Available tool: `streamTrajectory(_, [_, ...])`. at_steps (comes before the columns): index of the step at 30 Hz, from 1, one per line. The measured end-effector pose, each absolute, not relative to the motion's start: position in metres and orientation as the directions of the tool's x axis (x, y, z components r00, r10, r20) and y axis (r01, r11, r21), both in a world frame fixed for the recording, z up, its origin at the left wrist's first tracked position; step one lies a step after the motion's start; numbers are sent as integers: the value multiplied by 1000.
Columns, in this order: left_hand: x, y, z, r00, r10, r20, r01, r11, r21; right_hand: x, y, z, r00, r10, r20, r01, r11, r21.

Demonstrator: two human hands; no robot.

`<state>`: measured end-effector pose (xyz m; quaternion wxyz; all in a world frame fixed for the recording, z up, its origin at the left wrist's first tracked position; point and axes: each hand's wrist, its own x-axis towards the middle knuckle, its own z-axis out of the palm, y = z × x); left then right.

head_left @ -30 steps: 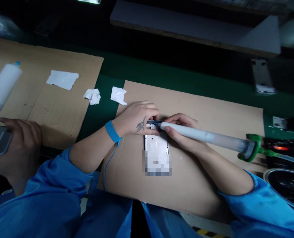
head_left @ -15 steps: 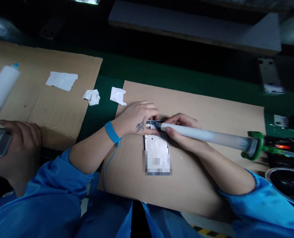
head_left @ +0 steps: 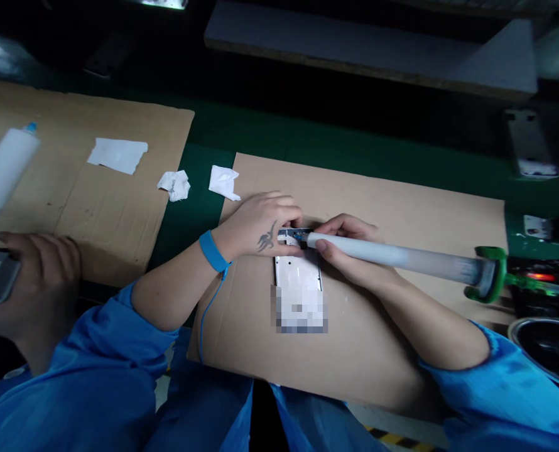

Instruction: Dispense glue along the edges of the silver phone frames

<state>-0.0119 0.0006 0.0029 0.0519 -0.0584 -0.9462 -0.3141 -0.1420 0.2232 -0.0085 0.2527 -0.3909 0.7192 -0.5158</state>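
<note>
A flat white phone frame (head_left: 298, 285) lies on a sheet of brown cardboard (head_left: 402, 207). My left hand (head_left: 260, 226), with a blue wrist strap, presses on the frame's far end with its fingers curled over the top edge. My right hand (head_left: 350, 251) grips a long white glue syringe (head_left: 397, 257) like a pen. The syringe's blue tip touches the frame's top edge beside my left fingers. A green cap and hose sit at the syringe's rear end.
At the left, a co-worker's hand (head_left: 39, 276) holds a metal part and another white syringe (head_left: 4, 169) over a second cardboard sheet (head_left: 95, 201). Paper scraps (head_left: 117, 154) and crumpled wipes (head_left: 223, 181) lie nearby. A metal bowl (head_left: 548, 351) sits at the right; another frame (head_left: 529, 144) rides the green belt.
My hands and the syringe tip stay almost still on the frame. The syringe's rear end has swung slightly right. The frame on the belt at upper right has moved right.
</note>
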Motion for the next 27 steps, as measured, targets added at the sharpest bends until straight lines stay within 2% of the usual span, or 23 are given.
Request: streamTrajectory(27, [-11,1,3,-990,71,124,131,802,583,-144,227,-11,-602,-797,36,-298,183,-937])
